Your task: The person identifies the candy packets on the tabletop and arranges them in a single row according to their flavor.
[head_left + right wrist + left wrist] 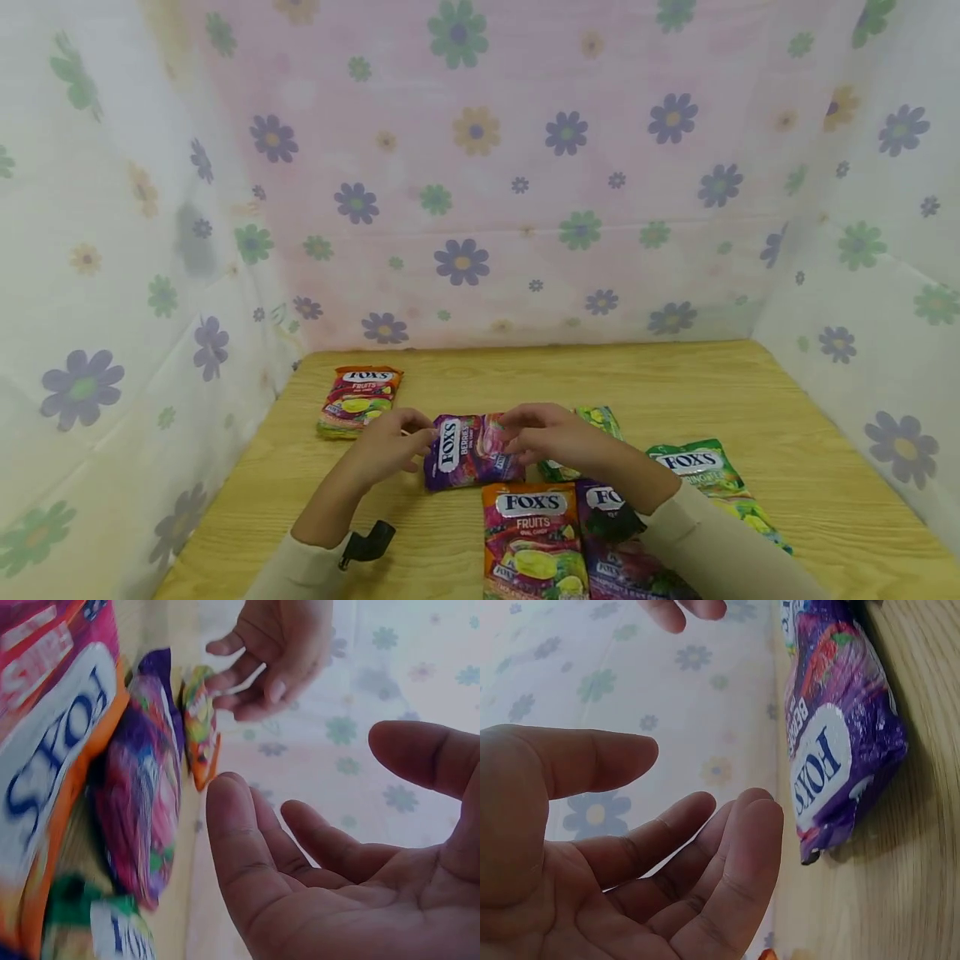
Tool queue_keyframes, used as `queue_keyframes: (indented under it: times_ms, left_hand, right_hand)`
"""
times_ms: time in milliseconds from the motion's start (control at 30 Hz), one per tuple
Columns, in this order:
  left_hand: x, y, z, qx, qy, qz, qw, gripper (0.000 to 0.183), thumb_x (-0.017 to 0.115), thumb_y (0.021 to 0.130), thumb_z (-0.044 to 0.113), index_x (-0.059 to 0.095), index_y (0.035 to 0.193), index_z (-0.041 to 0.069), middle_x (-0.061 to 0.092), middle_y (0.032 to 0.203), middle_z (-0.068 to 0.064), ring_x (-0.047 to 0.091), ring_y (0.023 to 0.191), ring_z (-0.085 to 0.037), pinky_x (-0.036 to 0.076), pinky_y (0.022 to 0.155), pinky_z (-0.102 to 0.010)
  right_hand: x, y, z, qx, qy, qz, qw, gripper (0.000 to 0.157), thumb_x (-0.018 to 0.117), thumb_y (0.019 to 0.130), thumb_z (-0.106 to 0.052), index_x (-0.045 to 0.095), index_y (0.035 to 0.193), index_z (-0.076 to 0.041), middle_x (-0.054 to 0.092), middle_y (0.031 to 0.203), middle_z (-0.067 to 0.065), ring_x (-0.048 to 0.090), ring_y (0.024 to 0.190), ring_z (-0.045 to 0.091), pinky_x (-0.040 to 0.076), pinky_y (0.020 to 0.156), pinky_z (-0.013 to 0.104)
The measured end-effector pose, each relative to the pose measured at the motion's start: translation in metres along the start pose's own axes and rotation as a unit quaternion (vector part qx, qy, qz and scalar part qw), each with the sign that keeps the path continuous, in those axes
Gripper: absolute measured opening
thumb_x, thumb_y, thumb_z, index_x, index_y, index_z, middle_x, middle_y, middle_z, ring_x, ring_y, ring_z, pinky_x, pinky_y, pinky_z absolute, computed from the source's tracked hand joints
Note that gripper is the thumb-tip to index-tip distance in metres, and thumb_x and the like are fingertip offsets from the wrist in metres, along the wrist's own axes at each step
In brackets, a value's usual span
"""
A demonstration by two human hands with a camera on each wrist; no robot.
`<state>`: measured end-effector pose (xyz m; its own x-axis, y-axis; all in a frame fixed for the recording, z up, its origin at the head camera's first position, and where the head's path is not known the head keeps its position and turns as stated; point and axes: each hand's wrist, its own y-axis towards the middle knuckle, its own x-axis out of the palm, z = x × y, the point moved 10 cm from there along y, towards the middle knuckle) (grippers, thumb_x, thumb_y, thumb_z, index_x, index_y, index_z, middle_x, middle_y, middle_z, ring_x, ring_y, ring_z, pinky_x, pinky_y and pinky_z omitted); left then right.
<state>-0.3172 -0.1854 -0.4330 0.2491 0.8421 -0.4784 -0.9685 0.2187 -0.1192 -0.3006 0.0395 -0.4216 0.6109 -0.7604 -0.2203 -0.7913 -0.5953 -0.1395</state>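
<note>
A purple Fox's Berries candy bag lies sideways on the wooden table between the two hands. My left hand hovers at its left end, fingers loosely bent and nothing in them. Over the bag's right end is my right hand, relaxed, its palm bare in the right wrist view. The left wrist view shows the purple bag beside the left fingertips, with a gap between. Partly hidden behind the right hand is a green candy bag.
An orange Fox's Fruits bag lies at the back left. Nearer the front are another Fruits bag and a second purple bag, partly under the right forearm. A green Fox's bag lies to the right. Flowered curtains enclose the table.
</note>
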Motion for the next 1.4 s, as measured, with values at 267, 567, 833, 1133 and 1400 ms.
queue_keyframes:
  times_ms: [267, 567, 833, 1133, 1400]
  left_hand:
    - [0.016, -0.004, 0.001, 0.005, -0.01, -0.036, 0.9993, 0.036, 0.064, 0.104, 0.03, 0.067, 0.125, 0.001, 0.068, 0.112, -0.014, 0.072, 0.096, -0.024, 0.064, 0.073, -0.041]
    - [0.028, -0.008, 0.007, 0.006, -0.014, -0.082, 0.9965, 0.039, 0.063, 0.103, 0.033, 0.068, 0.121, -0.001, 0.068, 0.11, -0.016, 0.073, 0.093, -0.023, 0.065, 0.073, -0.039]
    - [0.054, -0.015, 0.007, -0.002, -0.014, -0.17, 0.9854, 0.038, 0.059, 0.105, 0.032, 0.072, 0.109, -0.003, 0.074, 0.101, -0.016, 0.073, 0.087, -0.027, 0.064, 0.07, -0.041]
    - [0.077, -0.024, -0.003, -0.031, -0.036, -0.235, 0.9708, 0.043, 0.059, 0.105, 0.037, 0.073, 0.109, -0.004, 0.078, 0.098, -0.018, 0.078, 0.081, -0.033, 0.065, 0.069, -0.04]
    - [0.088, -0.024, -0.006, -0.045, -0.06, -0.257, 0.9636, 0.045, 0.06, 0.103, 0.039, 0.075, 0.108, -0.004, 0.078, 0.101, -0.017, 0.079, 0.08, -0.03, 0.065, 0.066, -0.038]
  right_hand:
    - [-0.028, -0.041, 0.017, 0.024, -0.001, 0.012, 1.0, 0.055, 0.059, 0.105, -0.023, 0.043, 0.151, 0.004, 0.053, 0.145, 0.028, 0.063, 0.123, 0.037, 0.057, 0.101, 0.05]
    - [-0.046, -0.062, 0.023, 0.022, 0.008, 0.008, 1.0, 0.059, 0.053, 0.109, -0.025, 0.036, 0.153, 0.01, 0.05, 0.148, 0.032, 0.063, 0.126, 0.042, 0.057, 0.102, 0.047]
    - [-0.056, -0.074, 0.035, 0.046, -0.016, 0.007, 0.999, 0.057, 0.053, 0.108, -0.027, 0.043, 0.148, 0.012, 0.062, 0.134, 0.027, 0.07, 0.109, 0.035, 0.062, 0.091, 0.043]
    - [-0.05, -0.076, 0.039, 0.054, -0.018, -0.011, 0.998, 0.049, 0.049, 0.109, -0.022, 0.05, 0.142, 0.014, 0.073, 0.11, 0.022, 0.076, 0.092, 0.034, 0.065, 0.078, 0.043]
    - [-0.038, -0.08, 0.045, 0.08, -0.019, -0.015, 0.996, 0.04, 0.053, 0.108, -0.027, 0.068, 0.121, 0.008, 0.077, 0.101, 0.023, 0.078, 0.082, 0.035, 0.065, 0.065, 0.041]
